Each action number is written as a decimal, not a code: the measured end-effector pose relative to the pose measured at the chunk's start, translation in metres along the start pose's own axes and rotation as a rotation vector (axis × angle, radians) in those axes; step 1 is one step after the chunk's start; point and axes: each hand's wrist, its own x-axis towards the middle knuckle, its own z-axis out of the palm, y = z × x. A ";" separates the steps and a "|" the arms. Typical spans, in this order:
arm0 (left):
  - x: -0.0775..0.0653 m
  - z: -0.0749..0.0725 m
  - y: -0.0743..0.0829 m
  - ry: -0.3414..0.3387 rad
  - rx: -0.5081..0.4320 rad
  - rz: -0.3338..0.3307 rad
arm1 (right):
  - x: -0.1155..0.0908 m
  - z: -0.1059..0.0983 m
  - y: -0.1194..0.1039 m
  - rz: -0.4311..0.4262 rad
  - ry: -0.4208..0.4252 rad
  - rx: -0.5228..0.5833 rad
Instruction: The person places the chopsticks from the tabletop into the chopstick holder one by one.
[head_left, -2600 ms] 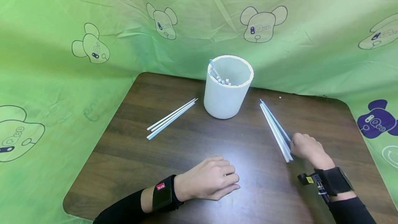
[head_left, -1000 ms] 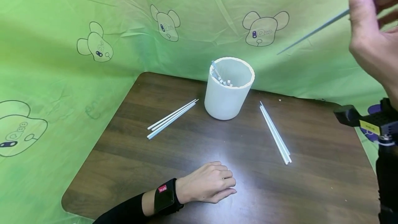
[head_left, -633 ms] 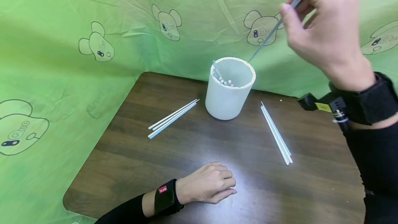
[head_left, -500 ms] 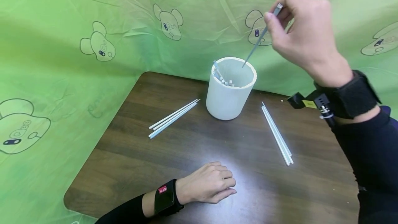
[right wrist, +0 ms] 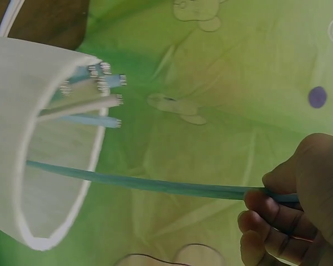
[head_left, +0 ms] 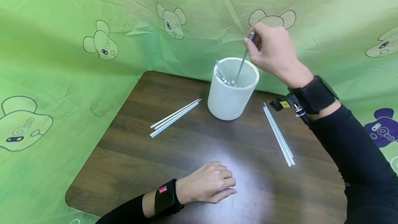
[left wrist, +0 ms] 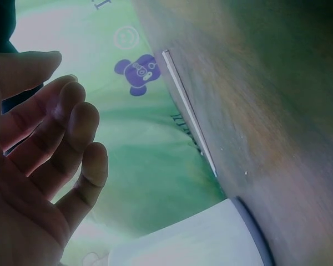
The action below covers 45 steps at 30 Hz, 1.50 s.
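Left hand [head_left: 206, 183] at lower centre of the head view, fingers relaxed and loosely bent, over the brown table [head_left: 124, 161]. Right bundle of pale sticks [head_left: 280, 139] right of centre; left bundle of sticks [head_left: 174, 119] left of centre. White cup [head_left: 228, 101] at upper centre, holding several sticks [head_left: 221, 75]. Right hand [head_left: 275, 49], above the rim, pinches a blue stick [right wrist: 172, 187], its lower end inside the cup. Green cloth [head_left: 133, 54] behind.

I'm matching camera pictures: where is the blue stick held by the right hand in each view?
Head: the held stick, above and right of centre, entering the white container.
Left wrist: not in it.
Right wrist: below centre, running from the white container to the right hand.
Shared landmark: the white container, at bottom in left wrist.
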 end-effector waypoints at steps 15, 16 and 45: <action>-0.001 0.001 0.003 0.011 -0.047 -0.044 | -0.009 0.051 0.023 0.045 -0.184 0.008; -0.001 0.001 0.002 0.012 -0.047 -0.045 | -0.009 0.054 0.023 0.047 -0.193 0.011; -0.008 0.003 -0.001 0.017 -0.030 -0.052 | -0.007 0.093 0.019 0.019 -0.322 0.193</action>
